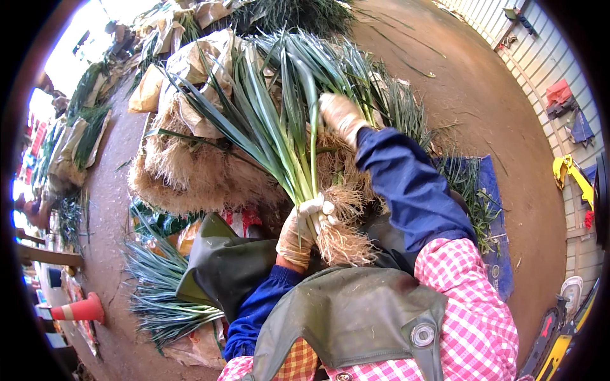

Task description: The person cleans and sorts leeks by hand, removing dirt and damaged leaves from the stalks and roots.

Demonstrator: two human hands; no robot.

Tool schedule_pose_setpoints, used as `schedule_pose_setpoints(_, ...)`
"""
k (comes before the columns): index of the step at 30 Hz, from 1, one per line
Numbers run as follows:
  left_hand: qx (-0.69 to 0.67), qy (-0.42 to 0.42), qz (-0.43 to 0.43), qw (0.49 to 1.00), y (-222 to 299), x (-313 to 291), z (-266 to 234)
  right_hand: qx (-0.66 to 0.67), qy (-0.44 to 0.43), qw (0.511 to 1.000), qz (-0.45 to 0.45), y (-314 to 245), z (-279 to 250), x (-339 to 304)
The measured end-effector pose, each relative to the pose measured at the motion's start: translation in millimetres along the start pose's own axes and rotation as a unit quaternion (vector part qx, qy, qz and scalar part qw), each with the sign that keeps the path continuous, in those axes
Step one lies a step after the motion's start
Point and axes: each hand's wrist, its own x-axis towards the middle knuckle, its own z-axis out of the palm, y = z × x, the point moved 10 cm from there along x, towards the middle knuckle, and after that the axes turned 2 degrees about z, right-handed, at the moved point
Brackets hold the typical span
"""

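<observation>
Left hand [304, 230] fingers clamp leek bunch [289, 120] just above roots (keeps stalks aligned); right hand [342, 116] reaches into pile, grip unclear.

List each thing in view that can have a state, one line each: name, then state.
left hand: gloved, closed round the leek bunch just above its roots
right hand: gloved, laid on the leaves
leek bunch: held upright, roots down
traffic cone: lying on its side
leek pile: stacked, roots outward
</observation>
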Motion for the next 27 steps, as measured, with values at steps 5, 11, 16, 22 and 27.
schedule_pose_setpoints(5,-0.076,-0.141,0.031,0.987,18.0,-20.4,46.2,0.503,0.178,0.845,0.036,96.5,-106.0,53.0)
schedule_pose_setpoints(11,-0.098,-0.209,0.075,0.97,48.6,-41.3,83.6,0.368,0.343,0.862,-0.054,246.8,-256.3,18.5)
schedule_pose_setpoints(16,-0.155,-0.221,0.115,0.956,63.0,-38.8,74.5,0.514,0.405,0.749,0.111,431.3,-397.7,-98.2)
schedule_pose_setpoints(22,-0.138,-0.144,0.072,0.977,21.2,3.6,60.8,0.4,0.171,0.844,0.315,476.6,-288.7,-178.3)
schedule_pose_setpoints(27,-0.032,-0.022,0.03,0.999,0.0,19.7,-3.8,0.173,0.017,0.973,0.155,203.2,-114.3,-53.9)
